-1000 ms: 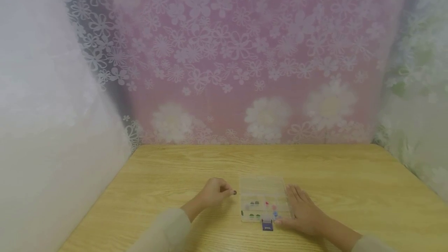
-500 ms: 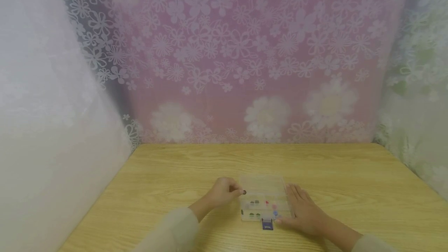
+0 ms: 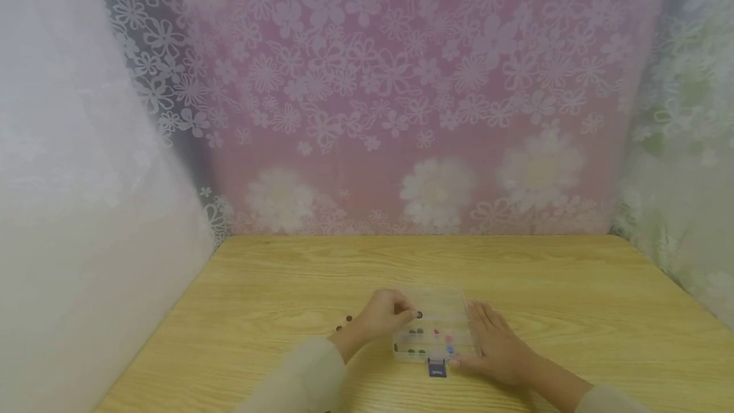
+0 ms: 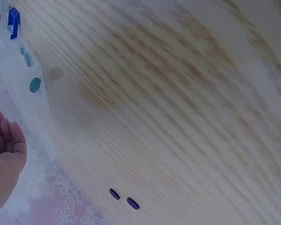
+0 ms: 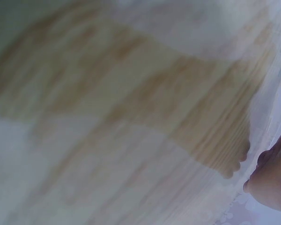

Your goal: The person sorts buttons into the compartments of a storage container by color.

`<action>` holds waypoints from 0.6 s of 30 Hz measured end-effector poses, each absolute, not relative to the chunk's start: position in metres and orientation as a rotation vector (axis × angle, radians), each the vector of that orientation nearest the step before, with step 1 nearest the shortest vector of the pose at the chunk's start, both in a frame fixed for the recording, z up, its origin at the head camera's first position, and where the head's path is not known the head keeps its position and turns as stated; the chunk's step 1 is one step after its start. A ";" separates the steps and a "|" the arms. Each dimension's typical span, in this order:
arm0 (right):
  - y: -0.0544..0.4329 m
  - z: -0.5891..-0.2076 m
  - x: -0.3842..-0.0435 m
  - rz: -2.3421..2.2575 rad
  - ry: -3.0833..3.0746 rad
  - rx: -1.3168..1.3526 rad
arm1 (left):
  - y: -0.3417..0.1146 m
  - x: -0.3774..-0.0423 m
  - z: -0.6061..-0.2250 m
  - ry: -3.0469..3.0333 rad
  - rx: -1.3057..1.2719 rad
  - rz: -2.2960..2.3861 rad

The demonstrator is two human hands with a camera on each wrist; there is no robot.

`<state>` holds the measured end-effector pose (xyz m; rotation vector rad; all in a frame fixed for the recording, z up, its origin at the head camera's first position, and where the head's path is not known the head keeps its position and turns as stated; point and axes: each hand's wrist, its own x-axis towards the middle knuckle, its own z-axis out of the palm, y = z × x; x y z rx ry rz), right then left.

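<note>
My left hand (image 3: 385, 316) pinches a small dark round button (image 3: 419, 315) between thumb and fingertips, over the left part of a clear plastic compartment box (image 3: 441, 301). In the left wrist view the curled fingers of this hand show at the left edge, but the button in them is hidden. Green buttons (image 4: 34, 85) lie in the box's left compartments; a red piece (image 3: 436, 333), a pink one (image 3: 449, 339) and a blue one (image 3: 450, 349) sit further right. My right hand (image 3: 504, 349) rests along the box's right side, fingers straight, thumb by the front edge.
Two dark buttons (image 4: 133, 203) lie on the wooden table (image 3: 275, 292), left of the box beside my left wrist. A blue latch (image 3: 437, 368) sticks out from the box's front. Behind the table hangs a pink floral cloth (image 3: 367, 94).
My left hand has moved right with the dark button, from beside the box to over it. Two loose buttons have come into view behind the wrist. The right hand stays put.
</note>
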<state>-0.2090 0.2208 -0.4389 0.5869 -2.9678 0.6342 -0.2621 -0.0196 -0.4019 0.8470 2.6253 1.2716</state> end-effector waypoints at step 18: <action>0.221 -0.438 -0.207 0.599 -2.947 0.621 | 0.017 -0.257 -0.408 2.604 0.933 1.271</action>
